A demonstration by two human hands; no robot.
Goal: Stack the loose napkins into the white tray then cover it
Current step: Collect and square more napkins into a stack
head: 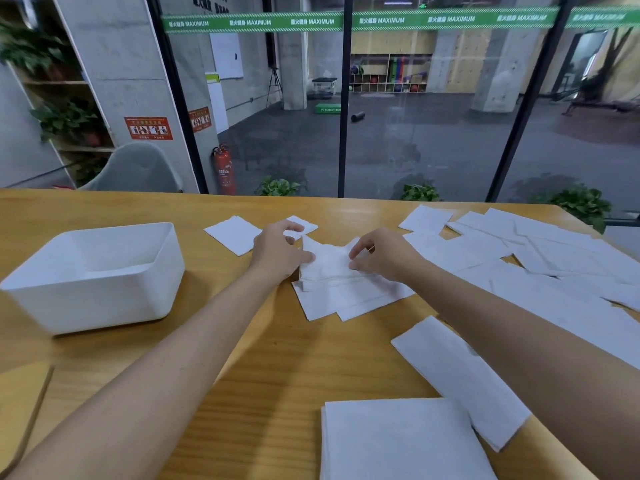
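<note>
Progress is slight. The white tray (104, 303) stands on the counter (277, 358) at nine o'clock from the hands, and as far as its inside shows, it holds no napkins yet. At the middle of the counter the left hand (280, 251) and right hand (381, 254) meet over a small napkin bundle (329, 268). Each has curled fingers and a thumb pinching one end of it, the left hand at the nine o'clock end and the right hand at the three o'clock end. The bundle is crumpled on top and lies on a few flatter sheets.

Most of the work is undone. Loose napkins (554, 258) lie overlapping from one to four o'clock, a neater square stack (398, 441) sits at five o'clock, and a single sheet (233, 233) lies at eleven o'clock. All of them are outside the tray.

A flat wooden board (20, 410) shows at the eight o'clock edge. It may be the cover, but I cannot tell. By this reckoning the gathering has only begun, and both the filling and the covering are yet to be done.
</note>
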